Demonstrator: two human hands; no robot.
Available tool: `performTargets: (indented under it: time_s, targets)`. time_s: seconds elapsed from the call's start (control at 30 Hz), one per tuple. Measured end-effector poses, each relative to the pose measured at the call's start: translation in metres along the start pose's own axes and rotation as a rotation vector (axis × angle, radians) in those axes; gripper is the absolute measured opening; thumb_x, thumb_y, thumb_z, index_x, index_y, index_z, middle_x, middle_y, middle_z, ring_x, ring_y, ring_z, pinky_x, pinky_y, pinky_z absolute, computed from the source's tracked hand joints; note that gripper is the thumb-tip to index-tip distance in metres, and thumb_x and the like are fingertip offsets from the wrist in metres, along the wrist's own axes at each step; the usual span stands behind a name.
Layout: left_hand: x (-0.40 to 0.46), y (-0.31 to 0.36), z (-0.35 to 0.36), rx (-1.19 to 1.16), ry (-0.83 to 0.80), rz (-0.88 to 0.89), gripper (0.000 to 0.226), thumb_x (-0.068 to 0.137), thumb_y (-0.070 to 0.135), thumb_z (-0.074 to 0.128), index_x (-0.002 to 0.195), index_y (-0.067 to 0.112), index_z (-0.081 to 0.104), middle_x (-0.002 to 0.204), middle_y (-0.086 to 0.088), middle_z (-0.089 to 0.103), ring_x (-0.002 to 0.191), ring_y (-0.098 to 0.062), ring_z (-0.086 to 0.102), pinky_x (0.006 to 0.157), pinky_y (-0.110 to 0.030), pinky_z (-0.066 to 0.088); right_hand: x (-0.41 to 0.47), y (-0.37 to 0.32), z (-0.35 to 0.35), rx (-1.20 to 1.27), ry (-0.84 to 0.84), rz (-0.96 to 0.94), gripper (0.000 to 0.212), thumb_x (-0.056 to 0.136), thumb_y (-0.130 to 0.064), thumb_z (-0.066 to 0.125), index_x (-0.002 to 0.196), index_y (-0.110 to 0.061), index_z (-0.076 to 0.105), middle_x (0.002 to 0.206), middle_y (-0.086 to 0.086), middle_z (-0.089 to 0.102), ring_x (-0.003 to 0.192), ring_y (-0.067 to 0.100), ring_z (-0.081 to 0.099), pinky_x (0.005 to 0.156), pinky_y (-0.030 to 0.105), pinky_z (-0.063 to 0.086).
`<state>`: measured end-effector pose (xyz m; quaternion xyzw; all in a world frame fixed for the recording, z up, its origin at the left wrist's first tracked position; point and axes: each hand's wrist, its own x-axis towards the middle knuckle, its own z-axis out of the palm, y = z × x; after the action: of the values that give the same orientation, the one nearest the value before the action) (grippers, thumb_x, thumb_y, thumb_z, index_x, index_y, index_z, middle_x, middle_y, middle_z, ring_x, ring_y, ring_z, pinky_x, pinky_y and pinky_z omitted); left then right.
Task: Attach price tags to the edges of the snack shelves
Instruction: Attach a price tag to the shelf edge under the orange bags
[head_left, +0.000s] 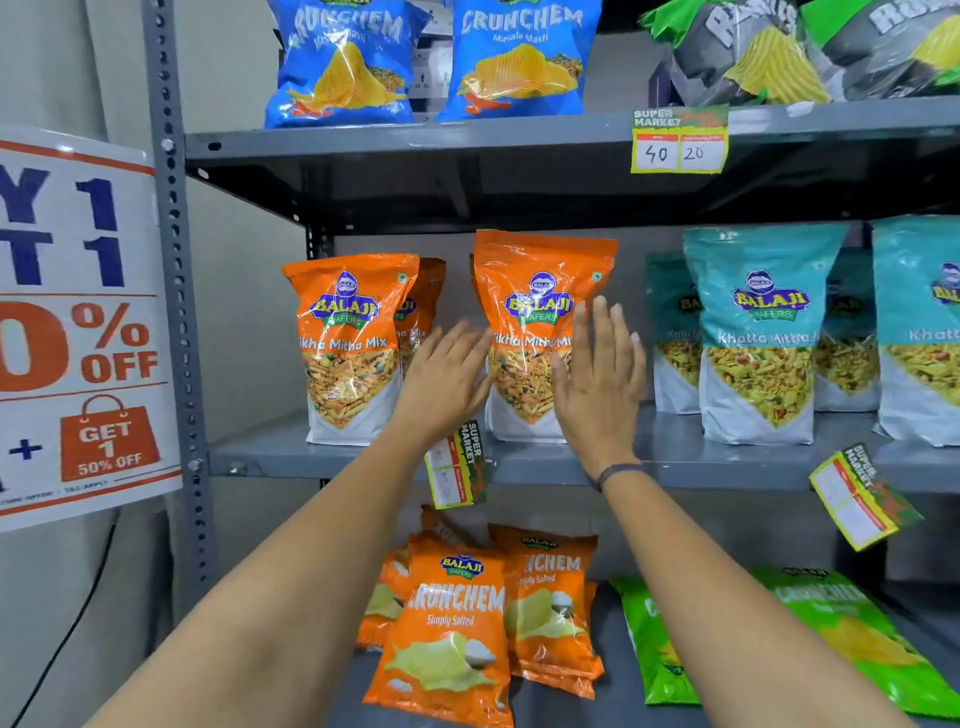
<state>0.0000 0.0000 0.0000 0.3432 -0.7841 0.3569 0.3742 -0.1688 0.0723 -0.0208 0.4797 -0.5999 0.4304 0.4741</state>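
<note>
A price tag (460, 467) hangs turned on its side from the front edge of the middle shelf (550, 467), just under my left wrist. Another price tag (860, 499) hangs tilted on the same edge at the right. A third price tag (679, 140), marked 40 and 20, sits straight on the top shelf edge (415, 141). My left hand (447, 379) and my right hand (600, 379) are both open, fingers spread, either side of an upright orange Tikha Mitha Mix bag (535, 291). Neither hand holds anything.
A second orange mix bag (348, 343) stands to the left, teal Khatta Mitha bags (758, 332) to the right. Blue chip bags (519, 57) fill the top shelf, orange Crunchem bags (452, 634) and green bags (852, 623) the bottom. A sale poster (78, 327) hangs beside the grey upright (176, 291).
</note>
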Motion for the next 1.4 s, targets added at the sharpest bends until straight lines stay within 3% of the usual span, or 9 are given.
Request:
performTargets:
  time_s: [0.13,0.27,0.33,0.43,0.57,0.7,0.83,1.1,1.4]
  targets:
    - [-0.020,-0.017,0.012,-0.124,-0.197,0.055,0.042,0.093,0.052,0.042,0.098,0.014,0.059,0.093,-0.007,0.068,0.086,-0.026,0.064,0.062,-0.035,0.048,-0.057,-0.026,0.001,0.263,0.022,0.194,0.032,0.096,-0.032,0.042,0.121,-0.015,0.052,0.102,0.011,0.069,0.090,0.031,0.065,0.068,0.037,0.051]
    - [-0.029,-0.016,0.019,-0.152,-0.421,-0.028,0.050,0.085,0.061,0.050,0.101,0.015,0.060,0.097,-0.007,0.071,0.091,-0.027,0.065,0.059,-0.032,0.044,-0.118,-0.054,0.006,0.404,-0.177,0.411,0.014,0.096,-0.031,0.049,0.094,-0.017,0.050,0.067,0.010,0.070,0.057,0.033,0.067,0.038,0.020,0.023]
    - [-0.029,-0.012,0.020,-0.204,-0.485,-0.067,0.050,0.084,0.059,0.056,0.108,0.016,0.060,0.104,-0.008,0.071,0.096,-0.028,0.065,0.063,-0.033,0.046,-0.139,-0.064,0.009,0.493,-0.332,0.460,0.021,0.097,-0.037,0.045,0.097,-0.016,0.046,0.074,0.008,0.072,0.063,0.030,0.068,0.039,0.022,0.030]
    - [-0.027,-0.006,0.018,-0.314,-0.541,-0.132,0.043,0.083,0.052,0.062,0.106,0.016,0.062,0.104,-0.007,0.072,0.094,-0.026,0.066,0.060,-0.030,0.042,-0.135,-0.075,0.013,0.859,-0.468,0.746,0.025,0.096,-0.035,0.049,0.098,-0.011,0.045,0.087,0.008,0.070,0.072,0.023,0.063,0.064,0.040,0.057]
    - [-0.023,-0.003,0.017,-0.418,-0.588,-0.236,0.048,0.081,0.045,0.068,0.107,0.005,0.064,0.104,-0.014,0.070,0.088,-0.027,0.063,0.058,-0.031,0.041,-0.117,-0.084,0.016,1.251,-0.400,1.139,0.023,0.090,-0.024,0.062,0.083,-0.012,0.044,0.077,0.004,0.060,0.081,0.023,0.063,0.087,0.054,0.055]
    - [-0.021,-0.001,0.015,-0.491,-0.639,-0.336,0.051,0.082,0.036,0.071,0.106,-0.008,0.062,0.104,-0.023,0.068,0.091,-0.035,0.062,0.065,-0.040,0.047,-0.109,-0.087,0.019,1.357,-0.375,1.333,0.024,0.085,-0.016,0.069,0.092,-0.010,0.047,0.107,0.022,0.067,0.103,0.034,0.066,0.086,0.046,0.054]
    - [-0.031,-0.004,0.013,-0.551,-0.647,-0.373,0.038,0.083,0.036,0.070,0.062,0.014,0.048,0.065,-0.004,0.055,0.070,-0.025,0.053,0.052,-0.029,0.033,-0.108,-0.079,0.014,1.322,-0.416,1.184,0.030,0.083,-0.015,0.072,0.108,-0.007,0.058,0.105,0.016,0.067,0.083,0.018,0.064,0.067,0.026,0.053]
    - [-0.091,0.001,0.021,-0.414,-0.408,-0.378,0.026,0.078,0.045,0.071,0.074,0.025,0.054,0.075,0.007,0.061,0.072,-0.014,0.053,0.055,-0.026,0.034,-0.117,-0.052,0.013,0.711,-0.468,0.543,0.019,0.081,-0.034,0.073,0.088,-0.016,0.069,0.087,0.003,0.074,0.078,0.016,0.066,0.056,0.024,0.050]
    - [-0.100,0.015,0.030,-0.295,-0.207,-0.371,0.035,0.078,0.046,0.069,0.067,0.026,0.042,0.074,0.001,0.070,0.072,-0.021,0.063,0.050,-0.023,0.030,-0.113,-0.050,0.020,0.516,-0.445,0.407,0.020,0.084,-0.040,0.068,0.086,-0.020,0.066,0.087,-0.001,0.074,0.081,0.017,0.067,0.064,0.032,0.056]
